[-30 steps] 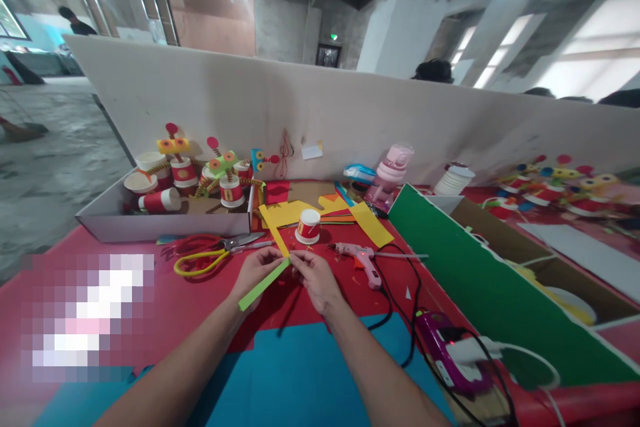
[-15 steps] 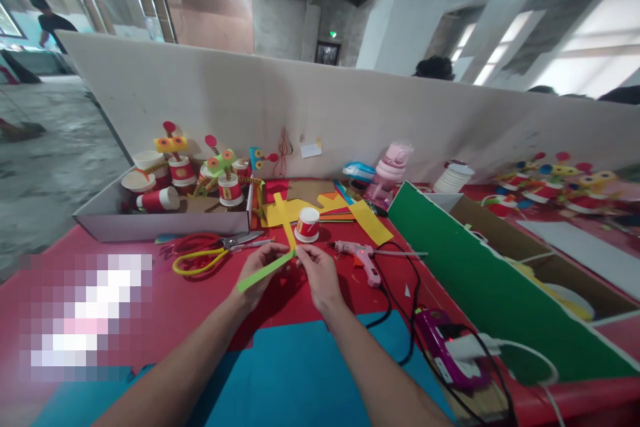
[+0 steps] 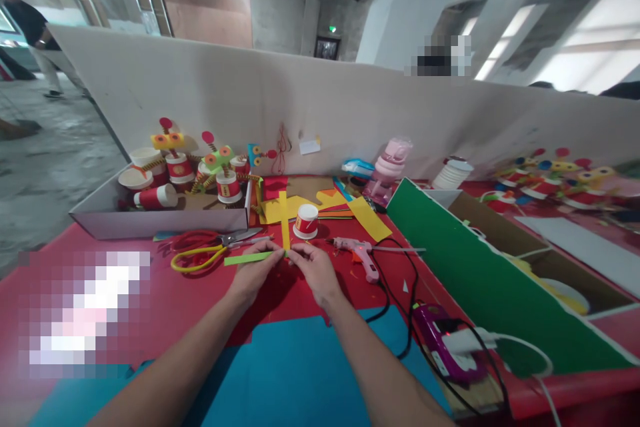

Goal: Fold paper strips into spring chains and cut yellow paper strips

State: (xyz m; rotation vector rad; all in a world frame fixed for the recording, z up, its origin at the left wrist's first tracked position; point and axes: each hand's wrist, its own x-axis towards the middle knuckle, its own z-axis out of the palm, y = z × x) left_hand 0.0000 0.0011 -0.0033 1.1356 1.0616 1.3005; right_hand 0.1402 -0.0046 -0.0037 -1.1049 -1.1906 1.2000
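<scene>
Between my two hands a green paper strip (image 3: 246,258) and a yellow paper strip (image 3: 285,217) meet at one end, roughly at a right angle. My left hand (image 3: 257,270) pinches the green strip close to the joint, and its free end points left. My right hand (image 3: 313,265) closes its fingertips on the joint, where the yellow strip stands away from me. The exact contact is partly hidden by the fingers. Just beyond them stands a red and white paper cup (image 3: 305,221). A pink glue gun (image 3: 361,255) lies to the right of my right hand.
Scissors with yellow and red handles (image 3: 200,255) lie left. A white box (image 3: 160,225) holds cups and paper figures. Yellow paper sheets (image 3: 370,219) lie behind. A green-sided box (image 3: 480,293) and a purple power strip (image 3: 445,343) with cables are right. Blue paper (image 3: 300,373) lies in front.
Both hands have shifted slightly left and turned the strips: the green one now lies nearly level, the yellow one more upright. A person at the far left has come further into view.
</scene>
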